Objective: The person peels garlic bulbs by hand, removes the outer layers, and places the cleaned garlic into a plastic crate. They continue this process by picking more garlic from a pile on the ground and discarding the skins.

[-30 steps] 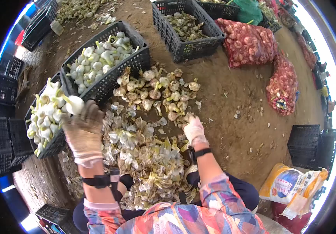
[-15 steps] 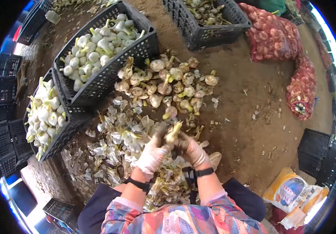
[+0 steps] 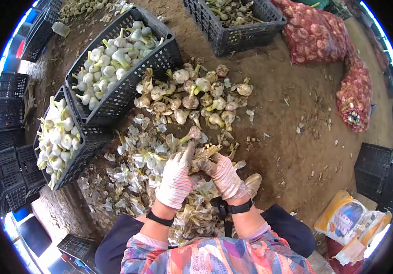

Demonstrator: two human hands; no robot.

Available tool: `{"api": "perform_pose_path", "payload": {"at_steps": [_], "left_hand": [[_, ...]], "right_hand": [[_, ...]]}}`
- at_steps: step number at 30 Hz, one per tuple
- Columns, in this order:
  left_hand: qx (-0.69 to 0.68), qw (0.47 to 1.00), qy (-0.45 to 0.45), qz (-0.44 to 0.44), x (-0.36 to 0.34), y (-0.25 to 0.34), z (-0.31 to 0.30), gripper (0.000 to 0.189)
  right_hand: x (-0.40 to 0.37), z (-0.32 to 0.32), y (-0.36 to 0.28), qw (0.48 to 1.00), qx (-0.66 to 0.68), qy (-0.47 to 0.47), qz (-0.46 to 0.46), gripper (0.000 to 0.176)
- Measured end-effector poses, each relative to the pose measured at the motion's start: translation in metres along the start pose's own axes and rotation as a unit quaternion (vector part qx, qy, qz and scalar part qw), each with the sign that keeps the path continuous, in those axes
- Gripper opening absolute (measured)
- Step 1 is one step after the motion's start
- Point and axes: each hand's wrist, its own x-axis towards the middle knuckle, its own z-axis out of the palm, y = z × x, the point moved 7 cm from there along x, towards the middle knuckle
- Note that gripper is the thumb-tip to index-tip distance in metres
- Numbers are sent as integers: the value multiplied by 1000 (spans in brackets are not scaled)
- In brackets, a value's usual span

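My left hand (image 3: 176,181) and my right hand (image 3: 226,176), both in striped, soiled gloves, meet over the litter of peelings. Between them they grip a garlic bulb (image 3: 201,159), its dry, papery stalk pointing up and to the right. The fingers cover much of the bulb. My left fingers lie along its left side with the index finger reaching forward; my right thumb and fingers pinch it from the right. Just beyond my left fingertips is a loose garlic bulb (image 3: 195,133) with its stalk toward me. Farther ahead lies a heap of unpeeled garlic (image 3: 189,101).
Two black crates (image 3: 135,76) of clean white garlic (image 3: 109,71) stand at left. Another crate (image 3: 246,39) holds rougher garlic at the top. Red mesh sacks (image 3: 317,34) lie at upper right. Peelings (image 3: 137,150) spread across the floor around my feet; a yellow-white bag (image 3: 347,219) sits at lower right.
My gloved hands have turned and spread slightly around the garlic bulb, and its stalk leans more to the right. The loose bulb ahead has swung its stalk leftward. The view has shifted slightly.
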Motion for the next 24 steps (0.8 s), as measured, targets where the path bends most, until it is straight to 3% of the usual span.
{"api": "perform_pose_path", "payload": {"at_steps": [7,9,11,13,15,17,19,22,24], "left_hand": [[-78,996,25,-21,-34,10,-27,87],[-107,993,31,-41,-45,13,-39,85],[-151,986,47,-46,-66,11,-41,80],[-449,878,73,-150,-81,14,-43,78],[-479,860,116,-132,-92,26,-56,70],[-733,655,76,-164,-108,25,-43,63],[-718,670,63,-175,-119,19,-37,64],[-759,630,49,-158,-132,25,-37,52],[-670,721,115,-136,-141,27,-48,52]], "right_hand": [[-29,27,-12,992,-57,-109,-4,42],[-38,42,-9,991,16,-134,6,37],[-50,52,-14,989,-2,-146,-21,33],[-63,59,-22,984,-37,-140,-101,32],[-78,70,-31,978,-83,-126,-141,30],[-97,88,-49,949,-157,-114,-247,29],[-104,97,-41,952,-146,-119,-243,29],[-120,100,-35,938,-183,-64,-286,30],[-128,101,-33,936,-198,-58,-285,28]]}}
